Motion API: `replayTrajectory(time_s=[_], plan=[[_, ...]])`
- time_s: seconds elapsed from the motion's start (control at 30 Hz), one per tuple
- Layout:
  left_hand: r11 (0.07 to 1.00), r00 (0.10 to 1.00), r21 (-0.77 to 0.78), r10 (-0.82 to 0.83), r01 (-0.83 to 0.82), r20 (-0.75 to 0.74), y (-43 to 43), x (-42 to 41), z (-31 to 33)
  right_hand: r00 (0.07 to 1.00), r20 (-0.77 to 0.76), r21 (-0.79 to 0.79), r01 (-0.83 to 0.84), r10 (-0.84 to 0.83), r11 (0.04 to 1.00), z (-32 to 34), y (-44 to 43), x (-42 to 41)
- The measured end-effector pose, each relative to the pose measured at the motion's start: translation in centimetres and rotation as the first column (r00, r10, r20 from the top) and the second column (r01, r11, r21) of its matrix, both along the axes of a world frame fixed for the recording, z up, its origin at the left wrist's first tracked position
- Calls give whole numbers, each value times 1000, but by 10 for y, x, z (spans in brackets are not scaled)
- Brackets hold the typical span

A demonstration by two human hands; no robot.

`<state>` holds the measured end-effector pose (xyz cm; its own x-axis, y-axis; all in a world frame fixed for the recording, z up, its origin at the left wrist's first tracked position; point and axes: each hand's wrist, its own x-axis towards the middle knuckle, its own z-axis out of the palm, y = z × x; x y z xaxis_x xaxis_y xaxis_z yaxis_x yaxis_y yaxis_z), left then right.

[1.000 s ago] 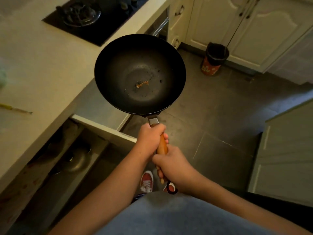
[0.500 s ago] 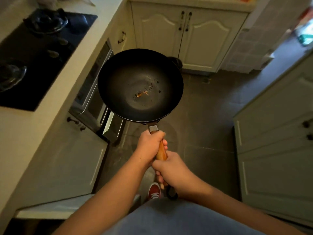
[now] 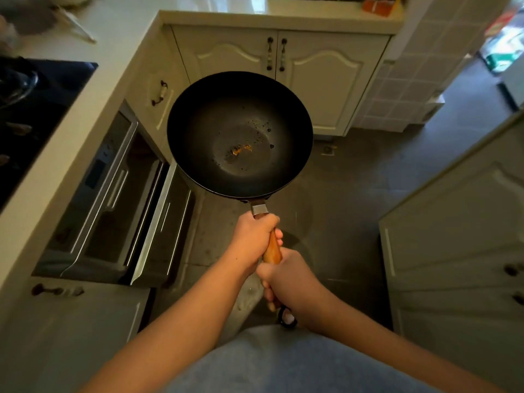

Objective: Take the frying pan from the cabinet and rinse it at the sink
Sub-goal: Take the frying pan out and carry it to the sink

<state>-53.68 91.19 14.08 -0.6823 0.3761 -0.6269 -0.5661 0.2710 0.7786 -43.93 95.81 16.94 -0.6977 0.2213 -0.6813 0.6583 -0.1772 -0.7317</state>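
Note:
A black frying pan [image 3: 239, 134] with a wooden handle [image 3: 272, 249] hangs level in the air over the grey floor, bowl upward. Small orange scraps and dark specks lie in its bottom. My left hand [image 3: 252, 236] grips the handle near the metal collar. My right hand [image 3: 286, 282] grips the handle's rear end, just behind the left. A dark hanging loop shows at the handle's tip. No sink basin is clearly in view.
A white counter [image 3: 93, 89] with a black hob [image 3: 34, 109] runs along the left, with a built-in oven [image 3: 113, 199] below it. Cream cabinet doors [image 3: 326, 78] stand ahead under a far counter. More cream cabinets [image 3: 459, 222] line the right. An orange item [image 3: 377, 5] sits on the far counter.
The view has moved forward along the counter with the pan held out. The open lower cabinet has dropped out of view; the far cabinets and oven are closer. Both grips are unchanged.

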Motion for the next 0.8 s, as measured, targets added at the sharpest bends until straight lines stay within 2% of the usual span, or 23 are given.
replayTrajectory(time_s=[0.23,0.6,0.8], plan=[[999,999,-1,52,-52,-17,87,-59,15,999,-33,-43,17,-18,999,3,90,-63],[995,995,13,99,-98,-30,145,-181,13,995,-80,-74,-65,59,995,3,158,-183],[993,995,52,104,-104,-10,164,-283,7,994,-52,4,-93,93,996,6,176,-285]])
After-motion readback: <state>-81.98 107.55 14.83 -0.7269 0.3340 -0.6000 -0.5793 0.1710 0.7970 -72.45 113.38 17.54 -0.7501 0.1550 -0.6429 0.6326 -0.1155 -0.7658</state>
